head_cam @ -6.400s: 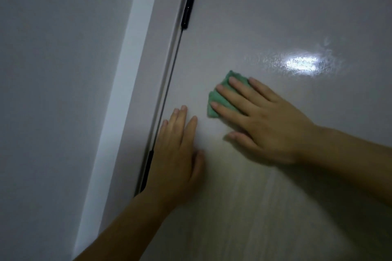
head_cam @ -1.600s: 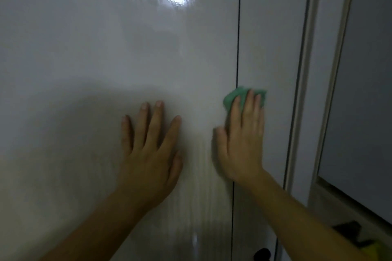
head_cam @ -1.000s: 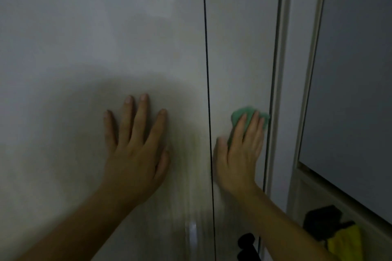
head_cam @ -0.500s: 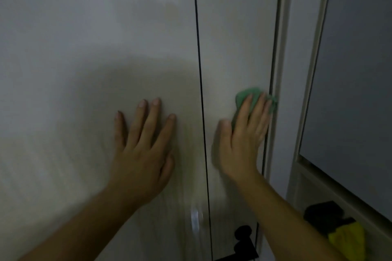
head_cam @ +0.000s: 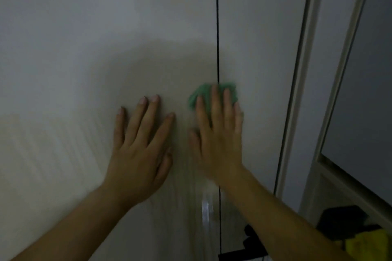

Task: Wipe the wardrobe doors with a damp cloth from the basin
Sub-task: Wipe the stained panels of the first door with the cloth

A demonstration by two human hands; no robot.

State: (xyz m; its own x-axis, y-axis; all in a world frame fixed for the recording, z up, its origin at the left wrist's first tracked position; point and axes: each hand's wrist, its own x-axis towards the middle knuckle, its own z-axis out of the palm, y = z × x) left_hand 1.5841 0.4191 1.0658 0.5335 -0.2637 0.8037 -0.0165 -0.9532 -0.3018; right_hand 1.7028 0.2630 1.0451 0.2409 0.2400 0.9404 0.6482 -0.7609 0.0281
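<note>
Two glossy pale wardrobe doors fill the view, the wide left door (head_cam: 84,70) and the narrower right door (head_cam: 258,48), split by a thin dark seam. My right hand (head_cam: 218,133) lies flat with straight fingers and presses a small green cloth (head_cam: 203,93) against the doors, right across the seam. Most of the cloth is hidden under my fingers. My left hand (head_cam: 140,146) rests flat on the left door beside it, fingers spread, holding nothing.
A pale vertical frame (head_cam: 301,91) borders the right door, with a grey panel (head_cam: 364,91) beyond it. Below that panel an open niche holds something black (head_cam: 339,220) and something yellow (head_cam: 364,243). A black handle (head_cam: 252,241) shows at the bottom by the seam.
My right hand has slid the green cloth leftward from the right door's outer edge onto the seam. My left hand has stayed flat on the left door.
</note>
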